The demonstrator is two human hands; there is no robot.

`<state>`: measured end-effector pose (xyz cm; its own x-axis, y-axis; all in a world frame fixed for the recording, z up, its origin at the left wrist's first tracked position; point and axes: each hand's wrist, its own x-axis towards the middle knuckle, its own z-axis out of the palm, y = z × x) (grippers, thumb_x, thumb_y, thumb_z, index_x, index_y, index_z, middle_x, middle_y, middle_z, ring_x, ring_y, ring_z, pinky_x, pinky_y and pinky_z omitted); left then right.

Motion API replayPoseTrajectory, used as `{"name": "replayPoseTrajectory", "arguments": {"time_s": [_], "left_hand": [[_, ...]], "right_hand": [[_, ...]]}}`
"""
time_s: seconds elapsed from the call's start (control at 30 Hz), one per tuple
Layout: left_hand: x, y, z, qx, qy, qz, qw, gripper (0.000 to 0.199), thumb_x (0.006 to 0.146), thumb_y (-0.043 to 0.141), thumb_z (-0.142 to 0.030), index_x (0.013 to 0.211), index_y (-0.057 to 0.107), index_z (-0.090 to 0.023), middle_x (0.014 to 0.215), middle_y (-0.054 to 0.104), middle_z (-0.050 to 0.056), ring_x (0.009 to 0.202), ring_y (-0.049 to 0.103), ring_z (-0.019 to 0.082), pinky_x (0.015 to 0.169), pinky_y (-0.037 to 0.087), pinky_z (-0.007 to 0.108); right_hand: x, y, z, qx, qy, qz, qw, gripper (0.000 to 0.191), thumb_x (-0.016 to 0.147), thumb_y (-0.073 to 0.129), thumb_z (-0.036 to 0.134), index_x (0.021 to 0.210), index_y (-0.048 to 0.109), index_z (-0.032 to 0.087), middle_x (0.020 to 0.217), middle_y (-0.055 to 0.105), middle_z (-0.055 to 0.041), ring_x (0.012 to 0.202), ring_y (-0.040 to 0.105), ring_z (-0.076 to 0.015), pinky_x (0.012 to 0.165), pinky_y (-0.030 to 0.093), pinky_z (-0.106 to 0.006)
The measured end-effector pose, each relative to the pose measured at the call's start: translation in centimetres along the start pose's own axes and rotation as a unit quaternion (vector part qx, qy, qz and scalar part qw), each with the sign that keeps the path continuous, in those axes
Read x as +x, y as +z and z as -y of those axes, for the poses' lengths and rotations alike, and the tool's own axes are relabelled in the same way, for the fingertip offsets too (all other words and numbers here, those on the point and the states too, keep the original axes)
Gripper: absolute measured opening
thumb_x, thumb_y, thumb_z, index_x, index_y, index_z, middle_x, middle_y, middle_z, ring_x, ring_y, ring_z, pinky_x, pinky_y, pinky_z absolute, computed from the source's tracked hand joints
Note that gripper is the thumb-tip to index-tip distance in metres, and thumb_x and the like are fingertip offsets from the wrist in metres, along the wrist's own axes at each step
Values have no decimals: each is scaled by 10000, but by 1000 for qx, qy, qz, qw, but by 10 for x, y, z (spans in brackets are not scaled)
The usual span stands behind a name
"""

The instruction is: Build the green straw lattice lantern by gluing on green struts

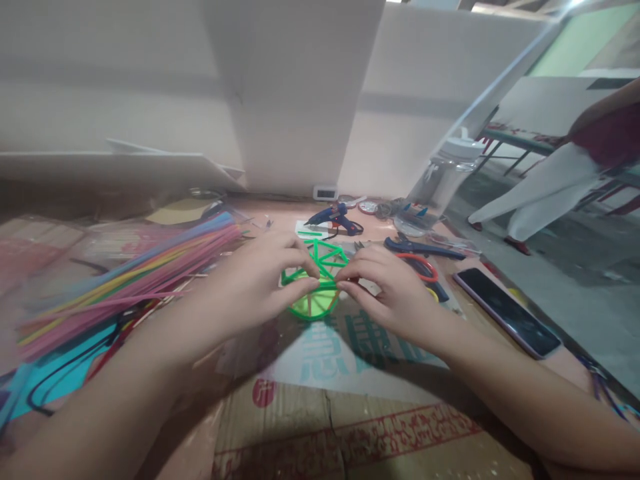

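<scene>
A green craft frame (325,257) of thin strips, with triangle-like bracing, stands in front of me. At its lower side is a round yellow-green disc (313,305) with a green rim and spoke-like strips. My left hand (285,273) comes in from the left, thumb and fingertips pinching the frame near its middle. Opposite it, close to the left fingertips, my right hand (380,283) is closed in a pinch at the frame's right side. A green strip runs across between the two pinches. The fingers partly cover the frame, so the exact gripping points are unclear.
Bundled colored stems (150,273) lie left. Behind the frame are a blue glue gun (333,217) and a white card (307,230). To the right lie blue-handled pliers (425,248), red-handled scissors (425,267), a phone (507,310) and a clear bottle (440,180). A person (565,167) stands beyond.
</scene>
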<state>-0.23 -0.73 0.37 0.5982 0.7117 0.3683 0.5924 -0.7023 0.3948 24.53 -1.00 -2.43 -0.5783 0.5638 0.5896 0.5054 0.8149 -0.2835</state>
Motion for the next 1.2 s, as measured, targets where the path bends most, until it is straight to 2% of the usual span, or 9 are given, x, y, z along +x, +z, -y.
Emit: {"name": "replayPoseTrajectory", "arguments": {"time_s": [0.17, 0.3, 0.43, 0.5, 0.67, 0.83, 1.2], "left_hand": [[4, 11, -4, 32, 47, -28, 998, 119, 966, 668, -263, 930, 773, -221, 938, 668, 39, 943, 600, 230, 802, 423, 364], [4, 17, -4, 45, 41, -21, 998, 127, 969, 654, -265, 938, 775, -241, 929, 659, 35, 945, 586, 235, 797, 410, 368], [5, 19, -4, 53, 47, -17, 997, 171, 975, 631, -261, 869, 759, -218, 894, 665, 32, 899, 588, 225, 778, 400, 362], [6, 19, -4, 54, 50, -16, 997, 186, 972, 628, -253, 840, 751, -210, 879, 668, 29, 876, 590, 217, 768, 398, 357], [7, 20, -4, 41, 21, -12, 999, 147, 942, 651, -214, 846, 762, -216, 889, 673, 22, 876, 601, 206, 782, 408, 348], [6, 19, -5, 41, 9, -2, 999, 197, 967, 609, -251, 840, 756, -217, 903, 681, 32, 880, 599, 211, 790, 410, 360], [2, 12, -11, 113, 41, -1, 993, 250, 993, 568, -275, 842, 759, -217, 901, 662, 48, 895, 570, 252, 783, 339, 401]], "right_hand": [[-1, 1, -1, 0, 5, -1, 1000, 87, 984, 662, 204, 923, 710, 166, 835, 686, -55, 837, 600, -212, 762, 462, -331], [-2, 2, -1, 13, 9, 4, 1000, 94, 995, 668, 246, 945, 709, 177, 837, 689, -46, 839, 607, -208, 767, 466, -331], [-1, -4, -3, 51, 36, -17, 998, 242, 997, 677, 366, 1159, 657, 187, 895, 687, -33, 816, 628, -189, 767, 493, -328], [0, -9, -7, 63, 49, -18, 997, 291, 994, 680, 370, 1217, 627, 190, 930, 686, -36, 822, 639, -183, 777, 507, -327], [1, -13, -23, 32, -7, 58, 998, 126, 1004, 663, 287, 1061, 723, 192, 1000, 687, -71, 959, 643, -210, 850, 512, -350], [0, -6, -27, 11, -36, 52, 998, 158, 1019, 631, 267, 975, 756, 182, 896, 640, -58, 859, 601, -193, 758, 486, -327], [-1, -3, -22, -6, -41, 41, 998, 166, 1014, 636, 263, 948, 760, 175, 868, 629, -53, 826, 578, -191, 744, 453, -326]]}}
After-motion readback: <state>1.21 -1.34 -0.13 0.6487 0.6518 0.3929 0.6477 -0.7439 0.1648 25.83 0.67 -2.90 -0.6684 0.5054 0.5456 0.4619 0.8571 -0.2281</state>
